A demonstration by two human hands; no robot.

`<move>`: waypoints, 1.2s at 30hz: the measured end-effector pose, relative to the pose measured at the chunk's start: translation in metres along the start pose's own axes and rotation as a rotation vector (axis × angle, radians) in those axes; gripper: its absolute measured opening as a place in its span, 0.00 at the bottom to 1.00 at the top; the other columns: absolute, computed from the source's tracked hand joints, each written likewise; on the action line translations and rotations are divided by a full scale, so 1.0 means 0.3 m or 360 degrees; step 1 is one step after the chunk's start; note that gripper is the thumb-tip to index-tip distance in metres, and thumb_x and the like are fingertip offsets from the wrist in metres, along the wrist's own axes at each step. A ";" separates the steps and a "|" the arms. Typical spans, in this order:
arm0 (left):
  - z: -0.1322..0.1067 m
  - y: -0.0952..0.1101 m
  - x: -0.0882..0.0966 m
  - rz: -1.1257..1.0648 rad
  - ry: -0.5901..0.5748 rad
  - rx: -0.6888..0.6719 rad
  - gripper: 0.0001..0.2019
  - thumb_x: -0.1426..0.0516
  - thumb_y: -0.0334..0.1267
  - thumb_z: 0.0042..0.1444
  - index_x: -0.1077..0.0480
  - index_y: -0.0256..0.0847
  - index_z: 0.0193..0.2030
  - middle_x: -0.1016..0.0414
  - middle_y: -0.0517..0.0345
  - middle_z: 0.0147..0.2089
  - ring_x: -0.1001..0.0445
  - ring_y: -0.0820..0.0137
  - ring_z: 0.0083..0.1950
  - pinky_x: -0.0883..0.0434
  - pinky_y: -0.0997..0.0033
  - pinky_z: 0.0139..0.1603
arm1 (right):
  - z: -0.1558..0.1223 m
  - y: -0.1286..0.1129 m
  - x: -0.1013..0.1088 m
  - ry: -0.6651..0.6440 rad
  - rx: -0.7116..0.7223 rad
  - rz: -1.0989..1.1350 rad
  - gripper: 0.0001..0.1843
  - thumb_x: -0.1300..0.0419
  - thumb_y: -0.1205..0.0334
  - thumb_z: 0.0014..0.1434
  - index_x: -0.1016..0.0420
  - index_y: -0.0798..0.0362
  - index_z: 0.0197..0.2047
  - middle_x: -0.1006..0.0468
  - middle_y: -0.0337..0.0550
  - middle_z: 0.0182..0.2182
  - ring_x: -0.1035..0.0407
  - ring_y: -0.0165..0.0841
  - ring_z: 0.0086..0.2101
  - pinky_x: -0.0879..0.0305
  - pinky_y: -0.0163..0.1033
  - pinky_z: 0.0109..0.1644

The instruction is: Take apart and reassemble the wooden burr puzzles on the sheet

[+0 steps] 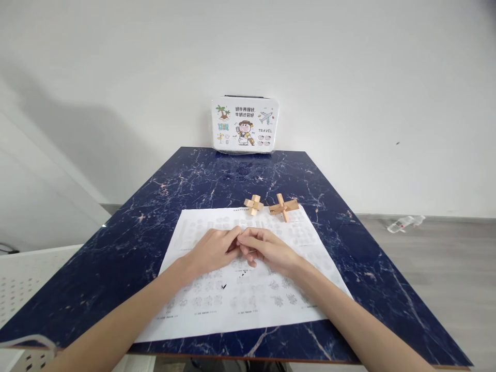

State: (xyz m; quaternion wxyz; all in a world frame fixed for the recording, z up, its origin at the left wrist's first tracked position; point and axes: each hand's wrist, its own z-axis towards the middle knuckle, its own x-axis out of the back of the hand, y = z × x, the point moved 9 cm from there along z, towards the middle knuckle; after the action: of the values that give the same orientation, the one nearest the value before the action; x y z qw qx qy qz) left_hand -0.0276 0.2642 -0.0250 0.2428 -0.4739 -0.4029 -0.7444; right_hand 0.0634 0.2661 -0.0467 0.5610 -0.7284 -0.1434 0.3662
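My left hand (219, 248) and my right hand (267, 249) meet over a printed white sheet (194, 323), their fingertips touching. Both have curled, closed fingers; whatever they may hold between them is hidden. Just beyond, at the sheet's far edge, sits a small wooden burr puzzle (253, 205) of interlocked blocks. To its right lies a wooden cross-shaped puzzle (284, 207) made of longer bars. A few small black marks or bits (223, 286) show on the paper below my hands; I cannot tell which.
The sheet covers the near middle of a blue marble-patterned table (155, 201). A white case with cartoon prints (245, 126) stands upright at the back against the wall. A clear plastic item (405, 223) lies on the floor at right. A white perforated surface (31, 279) is at left.
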 end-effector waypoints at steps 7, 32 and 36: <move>0.002 0.004 0.001 0.0048 -0.0007 -0.0010 0.06 0.46 0.34 0.64 0.39 0.43 0.36 0.29 0.66 0.24 0.33 0.72 0.22 0.43 0.74 0.26 | -0.002 0.004 0.002 0.0009 -0.0003 -0.0020 0.23 0.28 0.44 0.57 0.31 0.52 0.29 0.30 0.34 0.26 0.38 0.26 0.23 0.40 0.37 0.29; -0.005 0.006 -0.004 0.0112 0.0019 -0.0104 0.03 0.46 0.34 0.64 0.37 0.43 0.39 0.26 0.65 0.26 0.30 0.72 0.22 0.40 0.73 0.25 | -0.004 0.013 0.005 0.0017 -0.0010 -0.0045 0.22 0.28 0.46 0.59 0.30 0.53 0.30 0.29 0.36 0.26 0.38 0.26 0.24 0.38 0.37 0.30; -0.005 0.002 -0.009 0.0104 -0.0012 -0.0086 0.02 0.46 0.35 0.65 0.37 0.43 0.39 0.26 0.65 0.26 0.30 0.72 0.22 0.41 0.74 0.25 | -0.007 0.010 0.005 0.0022 -0.0010 -0.0064 0.22 0.29 0.45 0.59 0.30 0.53 0.30 0.29 0.36 0.27 0.38 0.26 0.24 0.38 0.37 0.30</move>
State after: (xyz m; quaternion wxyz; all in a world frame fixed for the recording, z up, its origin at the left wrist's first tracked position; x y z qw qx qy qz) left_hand -0.0267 0.2625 -0.0276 0.2527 -0.4959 -0.3679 -0.7449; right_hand 0.0653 0.2646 -0.0497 0.5669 -0.7297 -0.1553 0.3493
